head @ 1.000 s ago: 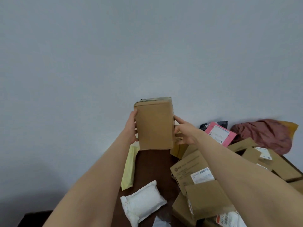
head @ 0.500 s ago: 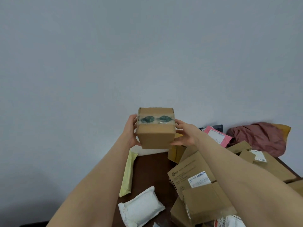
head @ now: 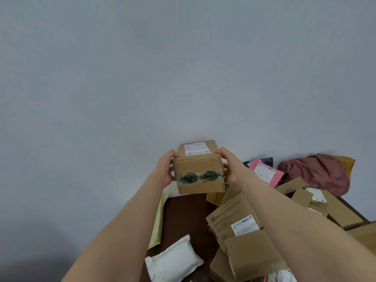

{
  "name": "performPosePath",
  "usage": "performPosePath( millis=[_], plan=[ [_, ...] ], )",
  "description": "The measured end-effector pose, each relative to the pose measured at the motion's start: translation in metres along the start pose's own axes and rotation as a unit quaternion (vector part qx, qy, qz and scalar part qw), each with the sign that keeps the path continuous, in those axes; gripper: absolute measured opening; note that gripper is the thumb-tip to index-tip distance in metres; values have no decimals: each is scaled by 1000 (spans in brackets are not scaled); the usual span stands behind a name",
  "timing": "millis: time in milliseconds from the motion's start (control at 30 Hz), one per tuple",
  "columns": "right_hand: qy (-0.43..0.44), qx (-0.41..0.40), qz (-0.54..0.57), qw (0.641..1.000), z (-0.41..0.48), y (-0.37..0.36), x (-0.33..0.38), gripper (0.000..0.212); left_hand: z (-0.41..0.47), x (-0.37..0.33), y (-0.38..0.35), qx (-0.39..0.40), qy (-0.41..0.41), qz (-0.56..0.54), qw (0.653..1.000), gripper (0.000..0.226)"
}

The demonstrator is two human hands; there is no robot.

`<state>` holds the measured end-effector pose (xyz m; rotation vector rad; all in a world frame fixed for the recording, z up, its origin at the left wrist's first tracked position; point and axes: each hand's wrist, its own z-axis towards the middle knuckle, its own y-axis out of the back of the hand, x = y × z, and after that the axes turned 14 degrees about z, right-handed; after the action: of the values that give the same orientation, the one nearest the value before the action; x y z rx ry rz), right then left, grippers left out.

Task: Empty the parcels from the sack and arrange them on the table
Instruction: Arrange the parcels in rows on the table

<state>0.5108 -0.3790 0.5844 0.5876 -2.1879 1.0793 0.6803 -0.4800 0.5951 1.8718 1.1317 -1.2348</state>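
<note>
I hold a brown cardboard box (head: 198,166) in the air above the far end of the dark brown table (head: 183,216). Its top carries a white label and its near face has tape with green smears. My left hand (head: 165,169) grips the box's left side and my right hand (head: 228,166) grips its right side. Several cardboard parcels (head: 242,231) lie in a heap on the right of the table. A pink mailer (head: 264,173) leans at the back. The reddish crumpled sack (head: 317,173) lies at the far right against the wall.
A white padded pouch (head: 173,259) lies near the front of the table. A pale yellow flat mailer (head: 158,220) hangs over the table's left edge. A bare strip of table runs between these and the box heap. The grey wall stands right behind the table.
The box has been tipped toward me: first its plain face showed, then the taped face, and now its labelled top shows too. Both hands stayed on its sides.
</note>
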Motion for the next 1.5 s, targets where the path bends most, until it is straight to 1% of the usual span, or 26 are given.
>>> performPosePath(
  millis=[67,133,267,333,367,433,500,533,600,767,867,933,1033,1100,1133,1200,1233,1300,1400,1467,1500],
  plan=[
    [2,-5,-16,1000,-4,-1,-1,17,1,0,-1,-7,-8,1,1000,15],
    [11,-10,-26,1000,-4,-2,-3,22,3,1,-2,2,-18,10,1000,26],
    [12,-19,-27,999,11,3,-10,50,10,1,0,48,-37,32,998,55],
    [17,-24,-20,999,16,6,-12,58,13,2,2,51,-39,35,997,70],
    [25,-28,-17,999,18,7,-13,59,15,4,2,50,-39,37,997,71],
    [53,-32,-15,998,19,5,-13,60,16,7,1,43,-40,43,997,61],
    [85,-25,-16,996,20,2,-13,72,16,10,-4,40,-34,64,997,45],
    [99,-21,-15,995,20,1,-14,77,14,10,-7,35,-23,75,996,38],
    [121,-17,-9,992,23,-1,-14,80,11,11,-11,33,12,94,995,33],
    [137,3,16,990,32,-7,-17,80,13,15,5,96,87,113,985,45],
    [111,15,5,994,36,-10,-22,76,17,21,19,100,96,142,980,47],
    [87,14,-22,996,40,-13,-28,72,19,27,27,83,93,151,981,50],
    [65,-5,-70,995,50,-20,-41,67,26,36,34,21,52,160,985,45],
    [48,-16,-117,992,58,-24,-49,66,30,42,40,-15,32,149,988,47],
    [37,-20,-146,988,59,-28,-56,67,30,46,47,-20,41,145,988,50],
    [8,-24,-191,981,62,-32,-66,72,29,55,59,-7,89,147,985,53],
    [-3,-25,-209,978,61,-33,-71,69,30,59,64,3,115,151,982,54],
    [-28,-30,-225,973,63,-33,-81,55,29,68,73,16,151,161,975,52],
    [-65,-30,-228,971,61,-36,-98,42,24,80,82,15,182,170,968,45],
    [-81,-29,-236,968,60,-41,-111,33,20,89,90,1,196,166,966,52],
    [-88,-24,-238,967,60,-43,-117,34,19,94,95,-5,201,165,966,58]
  ],
)
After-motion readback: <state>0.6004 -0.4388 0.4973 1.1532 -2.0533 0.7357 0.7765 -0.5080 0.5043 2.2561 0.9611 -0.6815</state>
